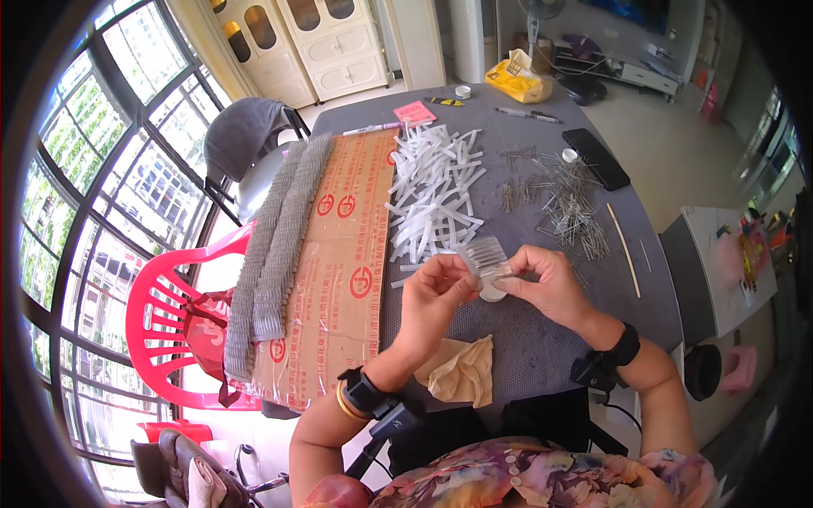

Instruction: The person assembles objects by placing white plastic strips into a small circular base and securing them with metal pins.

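Between both hands, above the grey table, is a small clear piece with parallel ridges, perhaps several plastic strips side by side (486,256). My left hand (434,295) pinches its left side between thumb and fingertips. On the other side, my right hand (549,284) grips its lower right corner, fingers closed. Just under the fingers shows a round white object (492,293), partly covered by them. Beyond the hands lies a loose heap of translucent white strips (436,190). To its right is a tangled pile of thin metal wires or pins (576,207).
A cardboard sheet (339,279) on the left carries long rows of stacked grey pieces (284,229). A crumpled tan cloth (459,371) lies near me. A black phone (596,158), a wooden stick (624,251) and a yellow packet (518,78) rest on the table (542,356).
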{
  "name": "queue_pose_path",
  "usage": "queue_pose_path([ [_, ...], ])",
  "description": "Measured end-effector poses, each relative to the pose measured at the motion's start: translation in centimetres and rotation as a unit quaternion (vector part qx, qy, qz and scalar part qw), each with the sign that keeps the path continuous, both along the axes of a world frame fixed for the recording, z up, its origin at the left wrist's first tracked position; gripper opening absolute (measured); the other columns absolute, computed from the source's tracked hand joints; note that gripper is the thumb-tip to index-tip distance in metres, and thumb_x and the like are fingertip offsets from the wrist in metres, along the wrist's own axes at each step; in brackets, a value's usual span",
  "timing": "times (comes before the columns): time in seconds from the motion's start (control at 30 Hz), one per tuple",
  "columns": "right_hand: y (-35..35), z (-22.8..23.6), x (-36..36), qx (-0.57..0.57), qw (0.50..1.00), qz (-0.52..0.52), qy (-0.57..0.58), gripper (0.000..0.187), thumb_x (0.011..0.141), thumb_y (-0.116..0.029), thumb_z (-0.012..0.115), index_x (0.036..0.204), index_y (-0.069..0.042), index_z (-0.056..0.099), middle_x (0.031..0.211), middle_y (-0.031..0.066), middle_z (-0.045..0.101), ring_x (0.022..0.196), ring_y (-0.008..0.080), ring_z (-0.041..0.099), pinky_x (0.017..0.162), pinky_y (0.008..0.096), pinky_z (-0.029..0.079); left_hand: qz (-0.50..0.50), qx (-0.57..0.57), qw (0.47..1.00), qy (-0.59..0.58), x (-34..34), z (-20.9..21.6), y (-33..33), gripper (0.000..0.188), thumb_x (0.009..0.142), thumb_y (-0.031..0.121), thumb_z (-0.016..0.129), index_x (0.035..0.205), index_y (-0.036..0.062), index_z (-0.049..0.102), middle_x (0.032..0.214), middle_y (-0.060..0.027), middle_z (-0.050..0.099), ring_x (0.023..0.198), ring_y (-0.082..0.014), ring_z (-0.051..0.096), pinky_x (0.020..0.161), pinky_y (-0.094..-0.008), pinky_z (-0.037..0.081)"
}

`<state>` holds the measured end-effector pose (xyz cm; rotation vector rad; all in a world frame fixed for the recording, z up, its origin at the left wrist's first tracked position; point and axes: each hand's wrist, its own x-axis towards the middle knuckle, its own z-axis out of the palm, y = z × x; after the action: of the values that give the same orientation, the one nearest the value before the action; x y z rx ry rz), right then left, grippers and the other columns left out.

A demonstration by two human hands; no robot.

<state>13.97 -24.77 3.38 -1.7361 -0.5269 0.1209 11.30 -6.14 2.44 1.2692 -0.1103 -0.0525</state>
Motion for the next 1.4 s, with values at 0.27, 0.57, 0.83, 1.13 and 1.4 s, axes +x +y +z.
queue_pose_path([
  [0.27, -0.6, 1.5, 0.4, 0.072, 0.988, -0.011, -0.135, 0.063, 0.085, -0.047, 0.049, 0.127, -0.003, 0.034, 0.123, 0.0095, 0.046, 0.107, 0.0185, 0.045, 0.087, 0.0307, 0.036, -0.157, -0.185, 0.961, 0.129, 0.4, 0.5, 0.6, 0.013, 0.082, 0.002, 0.056, 0.095, 0.0048, 0.052, 0.084, -0.0045, 0.059, 0.078, -0.0142, 0.060, 0.069, -0.0220, 0.050],
  [0.57, -0.3, 2.2, -0.3, 0.022, 0.960, 0.007, -0.280, 0.068, 0.086, -0.055, 0.036, 0.127, -0.001, 0.034, 0.130, 0.0144, 0.038, 0.117, 0.0255, 0.037, 0.093, 0.0355, 0.033, -0.228, -0.196, 0.944, 0.134, 0.5, 0.3, 0.5, 0.017, 0.082, 0.001, 0.056, 0.097, 0.0066, 0.051, 0.090, -0.0049, 0.059, 0.081, -0.0138, 0.059, 0.070, -0.0221, 0.049],
  [0.83, -0.4, 2.1, -0.5, 0.006, 0.953, 0.015, -0.304, 0.070, 0.086, -0.055, 0.036, 0.126, 0.002, 0.035, 0.128, 0.0168, 0.038, 0.117, 0.0279, 0.036, 0.098, 0.0364, 0.029, -0.269, -0.187, 0.939, 0.107, 0.5, 0.2, 0.3, 0.016, 0.083, 0.003, 0.056, 0.097, 0.0075, 0.051, 0.091, -0.0030, 0.059, 0.083, -0.0135, 0.059, 0.072, -0.0225, 0.049],
  [1.13, 1.0, 1.1, 0.2, -0.014, 0.932, 0.035, -0.360, 0.077, 0.084, -0.060, 0.034, 0.132, 0.001, 0.026, 0.134, 0.0171, 0.031, 0.123, 0.0301, 0.030, 0.101, 0.0390, 0.022, -0.174, -0.036, 0.982, 0.069, -0.3, 0.8, -1.2, 0.013, 0.080, 0.003, 0.060, 0.092, 0.0000, 0.061, 0.086, -0.0046, 0.062, 0.074, -0.0110, 0.059, 0.069, -0.0220, 0.048],
  [1.4, 0.2, 0.5, 0.4, 0.251, 0.965, 0.076, 0.008, 0.073, 0.088, -0.058, 0.024, 0.132, 0.000, 0.025, 0.124, 0.0165, 0.041, 0.116, 0.0218, 0.039, 0.097, 0.0340, 0.030, -0.177, -0.013, 0.979, 0.103, -0.2, 0.7, -0.7, 0.020, 0.081, 0.005, 0.059, 0.100, -0.0010, 0.060, 0.085, -0.0059, 0.063, 0.075, -0.0112, 0.060, 0.068, -0.0212, 0.049],
])
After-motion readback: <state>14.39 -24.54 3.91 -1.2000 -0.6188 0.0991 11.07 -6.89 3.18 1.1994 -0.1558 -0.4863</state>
